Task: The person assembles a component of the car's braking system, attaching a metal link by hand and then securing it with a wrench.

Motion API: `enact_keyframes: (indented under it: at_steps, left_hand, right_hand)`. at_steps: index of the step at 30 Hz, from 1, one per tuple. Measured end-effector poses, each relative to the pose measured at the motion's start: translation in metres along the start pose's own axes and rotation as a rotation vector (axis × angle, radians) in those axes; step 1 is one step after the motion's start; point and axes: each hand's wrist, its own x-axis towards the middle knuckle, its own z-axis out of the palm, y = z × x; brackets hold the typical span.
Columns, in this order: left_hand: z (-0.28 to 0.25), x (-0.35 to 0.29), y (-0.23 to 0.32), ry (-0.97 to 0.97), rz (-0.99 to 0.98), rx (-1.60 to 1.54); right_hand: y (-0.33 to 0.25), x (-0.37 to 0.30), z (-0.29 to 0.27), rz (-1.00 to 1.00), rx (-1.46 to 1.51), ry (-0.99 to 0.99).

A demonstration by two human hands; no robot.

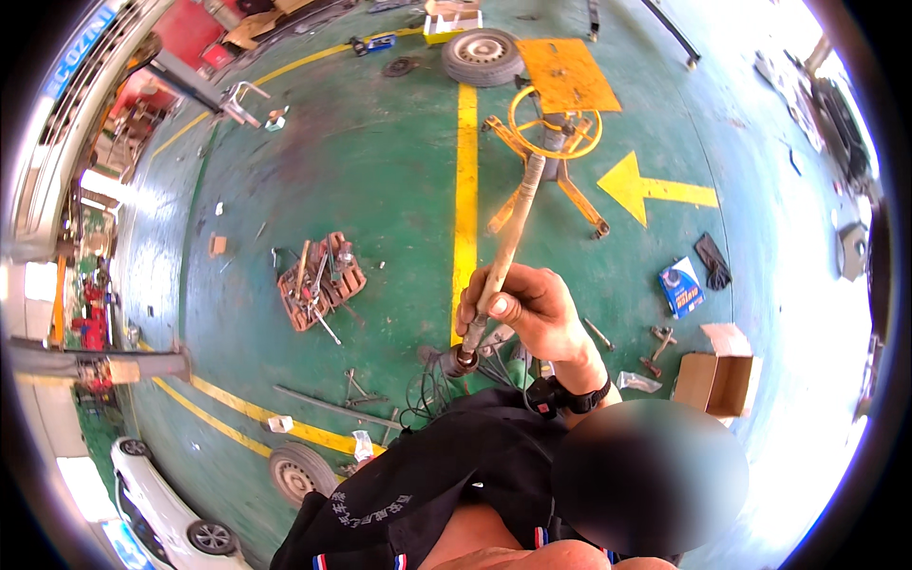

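My right hand (537, 309) is closed around a long wooden stick (513, 228), thumb on top and fingers curled behind. Tape-like wrapping covers the stick's far end, which reaches toward a yellow stand (553, 123) with a round hand wheel; I cannot tell whether they touch. Close below my fingers, the stick's near end meets a dark round metal part (464, 360) with a ring-shaped opening. Whether the two are joined is unclear. Dark cables (432, 385) lie around that part. My left hand does not show.
On the green floor at left sits a reddish tray (353, 281) of hand tools. A wheel (480, 57) lies beyond. To the right are a blue box (682, 287), black gloves (712, 261), a hammer (657, 350) and an open cardboard box (698, 380). Another wheel (299, 472) stands lower left.
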Motion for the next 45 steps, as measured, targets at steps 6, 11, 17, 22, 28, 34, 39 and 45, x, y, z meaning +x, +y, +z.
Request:
enact_keyframes:
  at_steps: [6, 11, 17, 22, 28, 34, 39, 45]
  left_hand:
    - [0.016, 0.006, -0.046, 0.074, -0.077, -0.285]
    - [0.020, 0.022, -0.079, 0.132, -0.240, -0.562]
    - [0.029, 0.001, -0.146, 0.122, -0.420, -0.636]
    - [0.019, 0.005, -0.196, 0.132, -0.405, -0.676]
    - [-0.031, 0.007, -0.186, 0.154, -0.456, -0.800]
    - [-0.061, 0.025, -0.169, 0.272, -0.609, -0.978]
    - [-0.065, 0.052, -0.206, 0.026, -0.148, -0.111]
    - [-0.201, 0.033, -0.181, -0.084, -0.164, 0.013]
  right_hand:
    - [0.053, 0.036, 0.027, 0.185, -0.038, 0.056]
    - [0.224, 0.063, -0.039, 0.416, -0.630, 0.375]
    - [0.346, 0.056, -0.072, 0.720, -1.188, 0.291]
    - [0.435, 0.060, -0.120, 0.746, -1.554, 0.061]
    - [0.485, 0.094, -0.110, 0.799, -2.086, -0.782]
    - [0.510, 0.111, -0.108, 0.939, -2.128, -1.401]
    - [0.524, 0.108, -0.149, 1.211, -1.722, -1.524]
    - [0.623, 0.087, 0.002, 1.178, -1.656, -0.716]
